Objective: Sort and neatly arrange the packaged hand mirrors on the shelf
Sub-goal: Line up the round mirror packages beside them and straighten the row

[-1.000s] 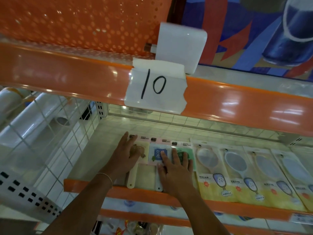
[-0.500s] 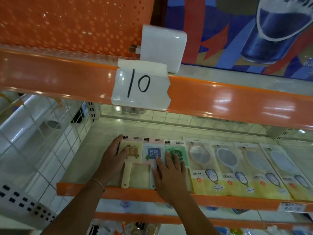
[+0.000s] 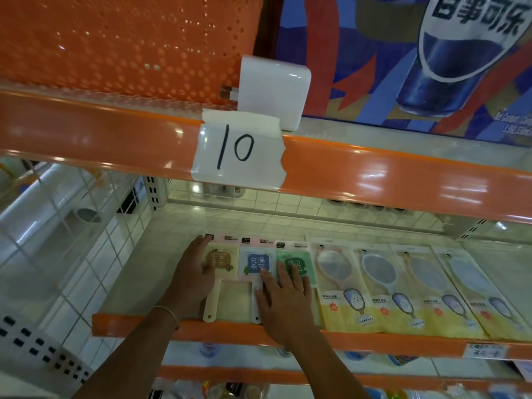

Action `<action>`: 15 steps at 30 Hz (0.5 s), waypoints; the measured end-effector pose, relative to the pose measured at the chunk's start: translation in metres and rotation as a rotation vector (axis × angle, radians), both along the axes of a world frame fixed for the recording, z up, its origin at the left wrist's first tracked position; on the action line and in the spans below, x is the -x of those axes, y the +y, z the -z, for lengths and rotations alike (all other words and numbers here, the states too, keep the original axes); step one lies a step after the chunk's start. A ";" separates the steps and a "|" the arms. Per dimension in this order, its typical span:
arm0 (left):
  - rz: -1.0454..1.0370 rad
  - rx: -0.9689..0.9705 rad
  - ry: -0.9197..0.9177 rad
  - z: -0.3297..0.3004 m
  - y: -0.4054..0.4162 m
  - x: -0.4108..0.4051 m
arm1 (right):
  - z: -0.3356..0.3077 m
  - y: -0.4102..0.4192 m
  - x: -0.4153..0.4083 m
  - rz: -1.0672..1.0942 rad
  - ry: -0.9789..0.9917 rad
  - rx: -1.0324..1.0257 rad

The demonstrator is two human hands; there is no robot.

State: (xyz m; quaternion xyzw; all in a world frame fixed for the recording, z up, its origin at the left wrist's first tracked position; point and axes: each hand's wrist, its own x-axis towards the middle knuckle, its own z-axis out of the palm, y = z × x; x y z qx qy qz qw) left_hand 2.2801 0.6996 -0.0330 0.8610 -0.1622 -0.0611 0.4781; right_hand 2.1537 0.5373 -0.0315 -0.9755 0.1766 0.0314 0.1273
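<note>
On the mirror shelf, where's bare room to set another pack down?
Bare shelf floor lies left of the left hand, toward the wire side panel, and behind the packs toward the back grid. The front row, from the beige mirror pack through the round mirror packs, is crowded.

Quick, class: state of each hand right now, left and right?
Left hand: open, fingers flat on the beige mirror pack.
Right hand: open, fingers flat on the green mirror pack.

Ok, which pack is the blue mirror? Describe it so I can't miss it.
Find the taped "10" label on the orange shelf edge; look at the shelf below. Three square mirror packs lie at its left. The blue mirror pack is the middle one, between the beige pack and the green pack, by the right hand.
</note>
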 end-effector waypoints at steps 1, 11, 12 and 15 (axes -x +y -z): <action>0.002 -0.035 -0.015 -0.001 0.000 0.001 | 0.000 0.000 0.000 -0.002 0.001 -0.002; 0.043 -0.452 -0.179 -0.010 -0.017 0.010 | -0.012 -0.019 0.006 0.089 -0.001 -0.022; 0.057 -0.553 -0.193 -0.010 -0.022 0.013 | -0.012 -0.020 0.006 0.092 0.006 -0.020; 0.074 -0.733 -0.204 -0.008 -0.033 0.018 | -0.009 -0.021 0.005 0.097 0.022 -0.042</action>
